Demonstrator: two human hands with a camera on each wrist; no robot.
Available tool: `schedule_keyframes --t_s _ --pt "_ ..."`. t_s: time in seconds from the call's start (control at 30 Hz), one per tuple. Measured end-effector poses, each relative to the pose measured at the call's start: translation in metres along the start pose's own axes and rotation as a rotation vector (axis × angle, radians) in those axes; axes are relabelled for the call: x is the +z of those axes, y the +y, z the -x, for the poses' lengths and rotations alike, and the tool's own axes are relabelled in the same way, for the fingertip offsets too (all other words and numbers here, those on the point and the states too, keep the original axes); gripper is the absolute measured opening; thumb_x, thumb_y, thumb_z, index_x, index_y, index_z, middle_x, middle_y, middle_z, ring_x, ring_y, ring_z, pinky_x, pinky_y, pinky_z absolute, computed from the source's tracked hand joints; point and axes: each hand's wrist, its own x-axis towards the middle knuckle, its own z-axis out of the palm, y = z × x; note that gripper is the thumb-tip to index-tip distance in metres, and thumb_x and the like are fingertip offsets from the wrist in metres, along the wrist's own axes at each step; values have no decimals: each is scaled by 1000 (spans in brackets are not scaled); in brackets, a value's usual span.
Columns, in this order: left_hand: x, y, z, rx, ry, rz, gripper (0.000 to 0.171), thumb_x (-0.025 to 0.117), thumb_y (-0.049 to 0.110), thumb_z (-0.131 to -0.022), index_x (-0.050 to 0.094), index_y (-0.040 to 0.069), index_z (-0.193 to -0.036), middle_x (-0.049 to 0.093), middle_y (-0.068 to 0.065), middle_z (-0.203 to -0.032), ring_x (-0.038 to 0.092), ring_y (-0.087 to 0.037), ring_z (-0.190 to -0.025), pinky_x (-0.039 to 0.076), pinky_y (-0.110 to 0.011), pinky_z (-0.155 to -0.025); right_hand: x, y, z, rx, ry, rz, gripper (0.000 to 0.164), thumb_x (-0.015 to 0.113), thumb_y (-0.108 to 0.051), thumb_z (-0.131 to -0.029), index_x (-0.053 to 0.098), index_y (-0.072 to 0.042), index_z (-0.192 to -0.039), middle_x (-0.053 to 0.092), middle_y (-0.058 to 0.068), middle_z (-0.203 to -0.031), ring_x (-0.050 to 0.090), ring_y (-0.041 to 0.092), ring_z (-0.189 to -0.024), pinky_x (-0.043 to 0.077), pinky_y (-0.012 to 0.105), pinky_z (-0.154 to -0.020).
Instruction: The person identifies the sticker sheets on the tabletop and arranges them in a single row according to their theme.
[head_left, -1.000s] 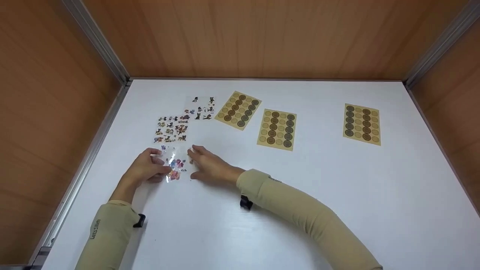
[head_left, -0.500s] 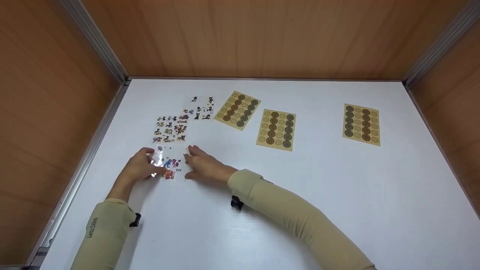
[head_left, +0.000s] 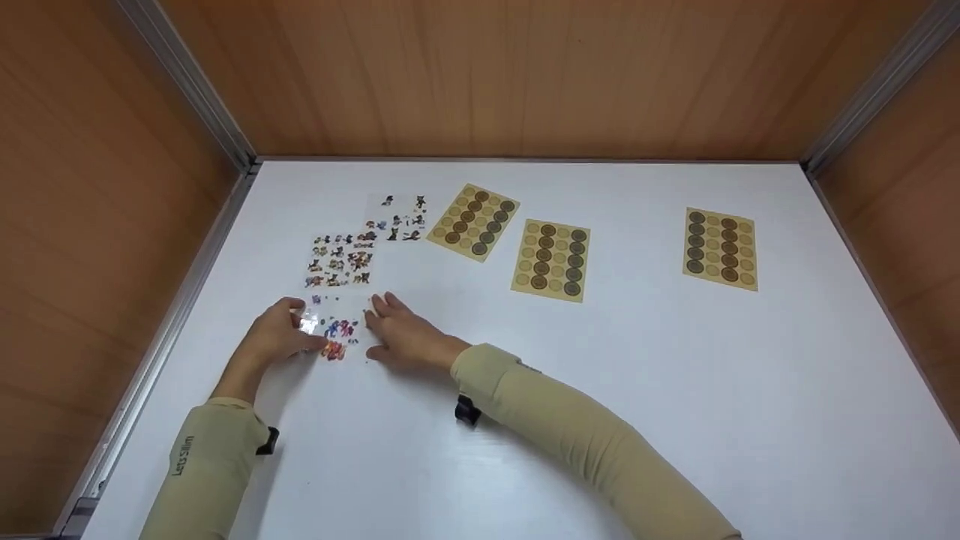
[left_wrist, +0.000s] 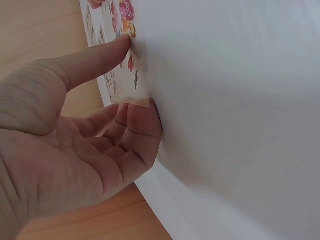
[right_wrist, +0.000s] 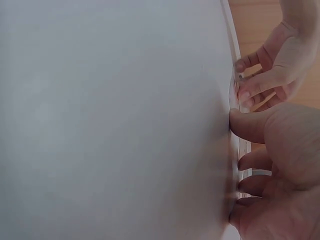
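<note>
A clear sticker sheet (head_left: 341,328) with small colourful pony-like figures lies between both hands at the left of the white table. The left hand (head_left: 277,330) holds its left side, the thumb on top and the curled fingers at the corner in the left wrist view. Glare shows on the film beside those fingers. The right hand (head_left: 405,335) rests its spread thumb and fingertips along the sheet's right edge. Just behind lies a clear sheet of cartoon dog stickers (head_left: 337,260). Farther back is another clear sheet (head_left: 395,217) with fewer figures.
Two tan sheets of round stickers (head_left: 474,223) (head_left: 551,260) lie at the back middle, and a third tan sheet (head_left: 721,249) lies at the right. Wooden panels (head_left: 510,82) enclose the white table (head_left: 637,375) at the back and sides.
Both hands have moved a little to the left together with the clear pony sheet, mostly in the first half second. The other sheets lie where they were.
</note>
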Motion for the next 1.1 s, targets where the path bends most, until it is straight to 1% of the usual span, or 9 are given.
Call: schedule_keyframes --t_s 0.07,0.17,0.43,0.6,0.7,0.83,0.97,1.03,1.1 --pt "-1 1 -1 0 0 -1 89 80 18 -86 26 -12 -151 46 -33 -135 52 -42 -115 48 -52 -97 1 0 0 8 4 0 66 62 -32 -102 38 0 -155 17 22 -165 10 33 -154 4 30 -123" --pt "-1 1 0 -1 -3 -4 89 79 17 -87 26 -12 -151 46 -34 -135 50 -45 -118 45 -55 -100 3 0 -1 21 8 -17 66 62 -32 -102 38 -2 -155 17 23 -165 10 32 -154 5 29 -123" --pt "-1 0 2 28 1 -21 87 80 19 -86 28 -14 -148 48 -32 -130 51 -42 -111 45 -54 -97 3 0 0 33 9 -37 66 62 -33 -102 37 -3 -156 15 23 -165 8 31 -154 6 29 -123" --pt "-2 2 2 37 -5 -14 87 79 18 -87 27 -13 -149 47 -34 -133 50 -44 -115 43 -57 -100 2 0 2 35 11 -43 66 61 -33 -103 36 -4 -156 14 22 -165 7 31 -154 5 29 -123" --pt "-4 3 4 44 -12 -15 87 78 18 -88 26 -14 -150 45 -36 -135 49 -47 -118 42 -59 -102 2 -1 2 42 11 -50 66 61 -34 -103 36 -4 -157 13 22 -166 6 31 -155 5 29 -123" --pt "-6 6 6 47 -25 -49 86 76 21 -89 26 -15 -149 46 -38 -134 50 -48 -117 43 -60 -100 3 -2 2 54 15 -35 65 60 -34 -103 37 -6 -157 14 21 -166 6 30 -155 6 29 -123" --pt "-12 10 6 42 -38 -114 86 75 26 -91 26 -16 -148 47 -39 -133 51 -49 -117 44 -60 -99 5 -3 2 50 33 -13 64 60 -35 -103 38 -7 -156 17 20 -165 8 32 -154 9 31 -123" --pt "-16 12 4 55 -19 -135 83 74 25 -91 29 -15 -148 47 -39 -133 50 -52 -118 43 -62 -99 4 -3 2 40 53 5 63 60 -35 -103 40 -8 -156 19 19 -165 10 35 -153 11 34 -123" --pt "-19 14 2 109 39 -155 76 73 22 -92 34 -15 -146 49 -39 -132 50 -53 -119 43 -63 -99 2 -3 2 35 85 38 61 60 -36 -103 42 -9 -155 21 18 -165 13 37 -153 16 41 -123"
